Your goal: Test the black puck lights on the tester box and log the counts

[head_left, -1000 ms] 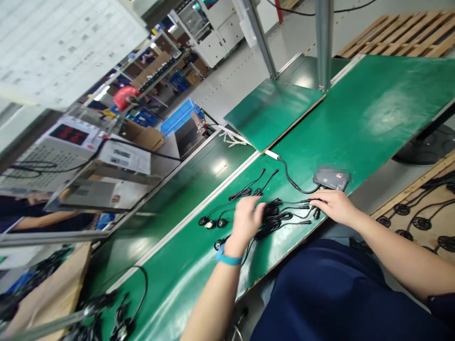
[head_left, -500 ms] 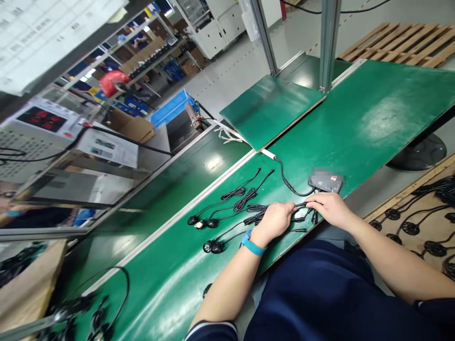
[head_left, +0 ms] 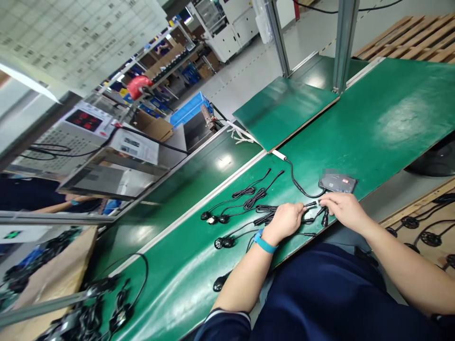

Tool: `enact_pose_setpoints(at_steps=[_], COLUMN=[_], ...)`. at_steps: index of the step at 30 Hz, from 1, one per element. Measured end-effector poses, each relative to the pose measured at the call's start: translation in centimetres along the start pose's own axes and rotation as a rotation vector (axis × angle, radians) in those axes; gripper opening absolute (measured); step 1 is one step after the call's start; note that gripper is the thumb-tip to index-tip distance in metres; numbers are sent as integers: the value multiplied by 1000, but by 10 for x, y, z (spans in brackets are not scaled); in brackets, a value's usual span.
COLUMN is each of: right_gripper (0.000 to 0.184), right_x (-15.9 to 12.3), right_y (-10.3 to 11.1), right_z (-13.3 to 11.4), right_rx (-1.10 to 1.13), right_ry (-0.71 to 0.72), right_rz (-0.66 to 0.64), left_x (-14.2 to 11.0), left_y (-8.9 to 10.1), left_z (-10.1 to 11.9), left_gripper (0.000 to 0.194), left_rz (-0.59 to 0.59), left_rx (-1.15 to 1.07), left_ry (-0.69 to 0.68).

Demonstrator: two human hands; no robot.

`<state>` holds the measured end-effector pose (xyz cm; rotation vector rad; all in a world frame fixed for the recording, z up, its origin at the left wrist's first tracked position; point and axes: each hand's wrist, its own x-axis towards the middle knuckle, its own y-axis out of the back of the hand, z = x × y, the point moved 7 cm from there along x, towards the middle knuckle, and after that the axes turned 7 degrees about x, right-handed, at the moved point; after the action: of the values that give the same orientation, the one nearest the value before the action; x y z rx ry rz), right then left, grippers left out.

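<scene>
My left hand, with a blue wristband, is closed round a black cable whose connector end sticks out past the fingers. Facing it, my right hand pinches a small white-tipped piece, mostly covered by the fingers. A narrow gap seems to lie between the two ends. Just beyond my right hand rests a flat dark grey box with black leads. Other black connectors hang below my fingers near the bench edge. Coiled cables with round black heads lie left of my hands.
The green bench top runs diagonally, with a raised green board at the back. A white plug joins the box's lead. More cables are at lower left, and others lie in a right-hand box. Metal posts stand behind.
The connector ends between my hands, close together before, now show a small gap with a white tip. The whole view has shifted, so the bench appears further right.
</scene>
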<state>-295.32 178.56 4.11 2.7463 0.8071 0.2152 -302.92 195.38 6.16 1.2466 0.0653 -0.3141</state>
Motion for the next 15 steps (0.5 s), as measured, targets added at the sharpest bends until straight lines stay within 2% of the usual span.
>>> enact_pose_setpoints(at_steps=[3,6,8,10,12,13,15], right_gripper=[30,28,27,27,27,28,30], right_x=[1,3,4,4,3,2,2], right_y=[5,3,-1,-4,-5,-5,-5], right_z=[6,4,2,2,3,3,4], right_rx=[107,95,47,-20,-75,-89,-93], right_ry=[-125,-102,-63,-25,0,6,13], right_rz=[40,43,40,43,49,51,47], left_x=[-4,-7,-2,7,21,29,44], left_y=[4,15,28,44,55,56,51], left_z=[-4,-2,-5,-19,-41,-53,-76], left_gripper=[40,32,37,39,35,33,27], left_rz=[-3,36,149,332,461,472,400], left_rx=[-170,-289,-327,-252,-60,38,150], left_ry=[-2,-45,-64,0,139,218,323])
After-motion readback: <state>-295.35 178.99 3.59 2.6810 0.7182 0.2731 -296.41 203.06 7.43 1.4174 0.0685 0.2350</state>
